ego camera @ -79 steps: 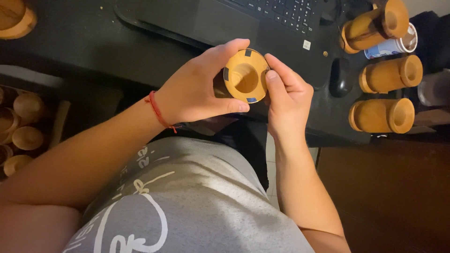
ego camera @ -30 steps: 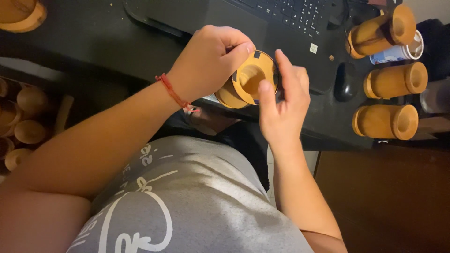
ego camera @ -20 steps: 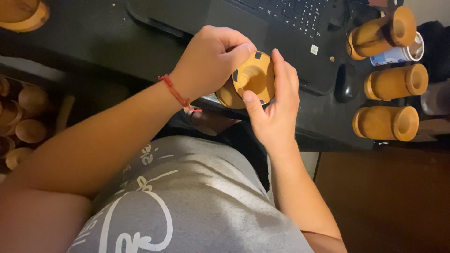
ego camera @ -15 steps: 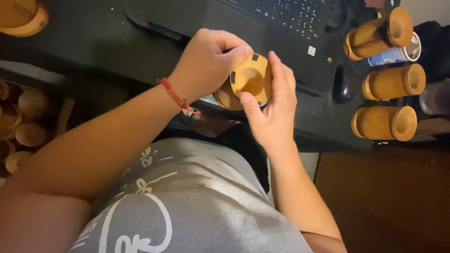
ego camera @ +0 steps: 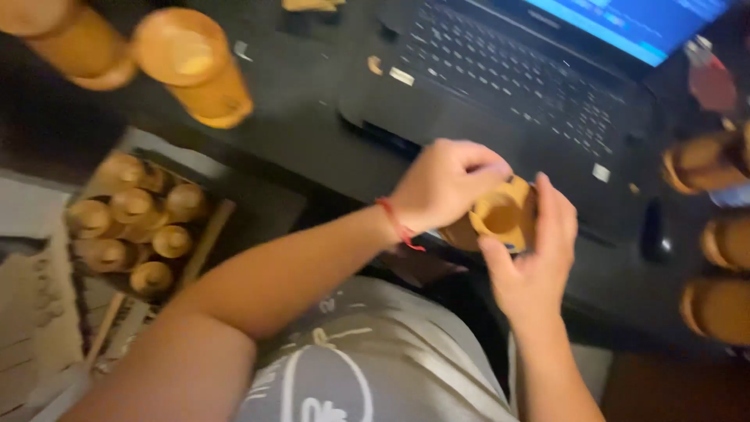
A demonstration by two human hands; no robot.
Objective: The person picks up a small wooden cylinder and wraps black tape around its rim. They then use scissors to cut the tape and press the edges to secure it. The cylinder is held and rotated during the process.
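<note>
Both hands hold one small round wooden cup (ego camera: pixel 500 217) over the front edge of a black desk (ego camera: pixel 297 117). My left hand (ego camera: pixel 445 184), with a red string on its wrist, wraps the cup from above and the left. My right hand (ego camera: pixel 535 262) cradles it from below and the right, fingers along its side. The cup's hollow end faces the camera. The picture is blurred by motion.
An open black laptop (ego camera: pixel 531 86) lies just behind the hands. Two wooden cups (ego camera: pixel 191 66) stand at the desk's far left. More cups (ego camera: pixel 715 234) lie on the right. A box of several cups (ego camera: pixel 133 223) sits low on the left.
The camera has swung left, bringing the box of cups and the left desk cups into view. The hands keep hold of the cup, with the right hand now lower under it.
</note>
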